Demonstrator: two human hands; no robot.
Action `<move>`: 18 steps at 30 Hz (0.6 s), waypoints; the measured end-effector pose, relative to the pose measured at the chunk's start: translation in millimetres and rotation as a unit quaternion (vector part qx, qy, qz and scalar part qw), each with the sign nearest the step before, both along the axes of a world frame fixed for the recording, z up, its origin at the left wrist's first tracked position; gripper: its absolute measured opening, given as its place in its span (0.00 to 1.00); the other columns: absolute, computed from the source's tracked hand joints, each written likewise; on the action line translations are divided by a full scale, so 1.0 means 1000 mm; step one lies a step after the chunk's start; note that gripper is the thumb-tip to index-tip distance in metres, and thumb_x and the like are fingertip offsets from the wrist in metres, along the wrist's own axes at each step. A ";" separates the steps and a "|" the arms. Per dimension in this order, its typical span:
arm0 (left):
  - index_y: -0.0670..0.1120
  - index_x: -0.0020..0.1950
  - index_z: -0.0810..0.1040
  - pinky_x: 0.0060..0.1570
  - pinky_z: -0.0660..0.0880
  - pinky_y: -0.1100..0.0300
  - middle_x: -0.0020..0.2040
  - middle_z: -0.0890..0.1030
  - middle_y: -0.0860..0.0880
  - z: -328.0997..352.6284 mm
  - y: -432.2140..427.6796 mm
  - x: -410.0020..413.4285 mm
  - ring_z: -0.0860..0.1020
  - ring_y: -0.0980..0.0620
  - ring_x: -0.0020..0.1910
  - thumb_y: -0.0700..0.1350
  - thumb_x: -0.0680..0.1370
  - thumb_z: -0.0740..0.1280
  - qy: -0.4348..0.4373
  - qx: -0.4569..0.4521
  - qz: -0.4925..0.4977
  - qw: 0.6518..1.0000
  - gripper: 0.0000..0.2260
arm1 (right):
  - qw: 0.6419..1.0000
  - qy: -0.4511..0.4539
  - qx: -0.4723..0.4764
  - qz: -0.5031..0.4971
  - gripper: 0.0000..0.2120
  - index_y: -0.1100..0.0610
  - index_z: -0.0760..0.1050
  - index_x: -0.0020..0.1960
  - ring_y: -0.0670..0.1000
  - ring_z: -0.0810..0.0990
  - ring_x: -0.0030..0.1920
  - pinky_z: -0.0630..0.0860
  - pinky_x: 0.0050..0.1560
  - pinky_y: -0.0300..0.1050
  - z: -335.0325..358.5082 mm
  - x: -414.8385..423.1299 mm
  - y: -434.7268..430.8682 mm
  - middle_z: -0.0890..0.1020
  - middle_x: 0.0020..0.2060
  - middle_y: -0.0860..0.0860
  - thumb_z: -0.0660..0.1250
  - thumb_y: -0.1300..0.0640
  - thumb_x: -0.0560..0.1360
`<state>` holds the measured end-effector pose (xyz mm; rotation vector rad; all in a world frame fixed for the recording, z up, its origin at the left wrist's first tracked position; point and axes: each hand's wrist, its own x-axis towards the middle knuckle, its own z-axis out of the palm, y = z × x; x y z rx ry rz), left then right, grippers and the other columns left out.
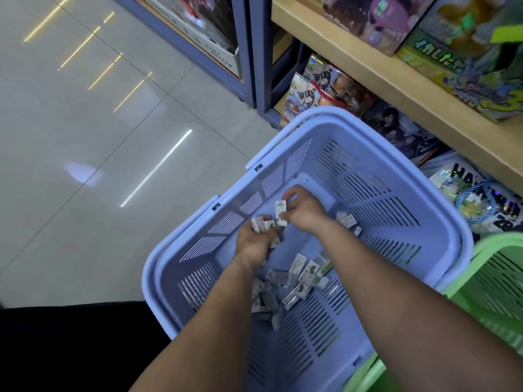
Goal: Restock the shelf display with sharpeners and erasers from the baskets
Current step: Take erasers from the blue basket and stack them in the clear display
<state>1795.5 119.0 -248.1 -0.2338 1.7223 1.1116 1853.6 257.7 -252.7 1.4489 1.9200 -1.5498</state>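
Nearest the person, a heap of white packs (294, 281) lay loose on the bottom of the blue basket (152, 267), which stood on the floor (85, 137). Whether they were erasers or sharpeners, the print was too small to tell. Just beyond the heap the left hand (254, 244) was curled round the gathered packs (261, 224). Right beside them the right hand (304, 213) pinched a single pack (280, 212) upright between thumb and fingertips.

The likeliest slip, to my eye, lay in the left hand. Its packs sat out at the fingertips rather than deep in the palm, so pressing another in could push one out, back into the basket. That would cost little there. The same loose hold carried up to the shelf (368, 60) could scatter packs onto the floor or among the boxed goods (464, 60). The slots in the basket walls looked too narrow for a pack, so loss through them seemed unlikely.

Counted:
- Two hands, both busy.
- One pack in the right hand.
- About three packs showing in the left hand, with more perhaps hidden under the fingers.
- Roughly fifteen packs in the heap, overlapping too much for an exact figure.
- A small cluster (347, 220) of about three by the basket's right wall.
- Two baskets, the blue one and a green basket (503, 278) just beside it, its bottom out of sight.
- One wooden shelf edge beyond.
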 end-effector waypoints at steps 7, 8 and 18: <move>0.44 0.50 0.75 0.21 0.69 0.66 0.33 0.77 0.45 0.083 0.023 0.010 0.75 0.55 0.23 0.32 0.79 0.68 0.006 0.073 -0.062 0.995 0.07 | 0.925 0.167 -0.124 -0.318 0.12 0.54 0.74 0.58 0.55 0.83 0.41 0.82 0.38 0.49 0.118 0.029 0.007 0.79 0.50 0.55 0.63 0.68 0.81; 0.44 0.51 0.75 0.21 0.69 0.66 0.33 0.77 0.46 0.097 0.028 0.010 0.74 0.56 0.22 0.33 0.79 0.68 0.008 0.086 -0.073 0.994 0.07 | 0.914 0.192 -0.136 -0.331 0.11 0.56 0.74 0.59 0.55 0.82 0.41 0.82 0.40 0.48 0.138 0.041 0.006 0.79 0.50 0.56 0.62 0.69 0.81; 0.48 0.54 0.80 0.28 0.70 0.60 0.42 0.79 0.48 0.302 0.079 0.041 0.75 0.48 0.38 0.39 0.78 0.72 0.121 0.228 -0.351 0.900 0.07 | 0.874 0.351 -0.039 -0.335 0.08 0.56 0.78 0.49 0.52 0.79 0.35 0.78 0.35 0.41 0.335 0.158 0.006 0.83 0.38 0.53 0.68 0.68 0.77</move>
